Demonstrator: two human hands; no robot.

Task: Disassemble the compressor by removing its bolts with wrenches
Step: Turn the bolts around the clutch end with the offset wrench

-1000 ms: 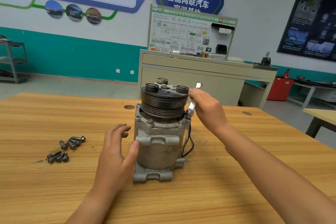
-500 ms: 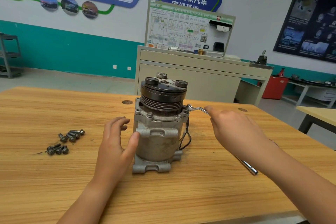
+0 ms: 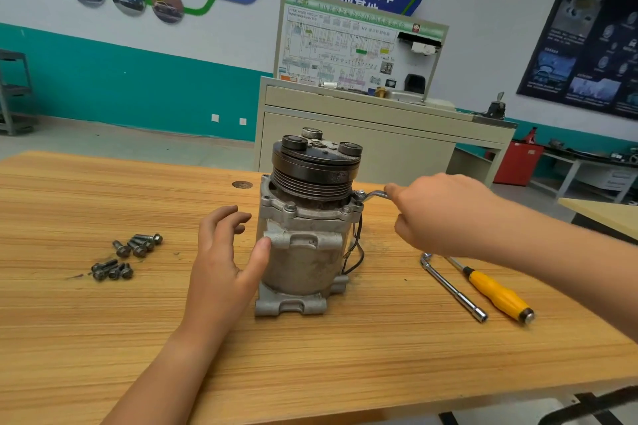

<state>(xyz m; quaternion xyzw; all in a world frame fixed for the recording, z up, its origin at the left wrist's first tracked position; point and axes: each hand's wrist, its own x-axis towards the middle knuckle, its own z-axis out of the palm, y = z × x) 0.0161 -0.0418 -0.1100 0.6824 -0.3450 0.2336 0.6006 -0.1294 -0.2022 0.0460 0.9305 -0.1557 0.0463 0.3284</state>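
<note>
A grey metal compressor (image 3: 303, 252) with a black pulley on top stands upright on the wooden table (image 3: 310, 373). My left hand (image 3: 224, 259) rests against its left side, thumb on the casing and fingers relaxed. My right hand (image 3: 438, 214) grips a silver wrench (image 3: 373, 196) whose ring end sits on a bolt at the compressor's upper right flange. Most of the wrench handle is hidden in my fist. Several loose bolts (image 3: 126, 255) lie on the table to the left.
An L-shaped socket wrench (image 3: 452, 286) and a yellow-handled screwdriver (image 3: 497, 293) lie on the table right of the compressor. A beige cabinet (image 3: 379, 134) with a wiring board stands behind the table. Another table edge (image 3: 604, 214) shows at far right.
My right hand swung the wrench from upright beside the pulley down to a horizontal reach toward the right. The view shifted, bringing the socket wrench and screwdriver into sight. My left hand stayed put.
</note>
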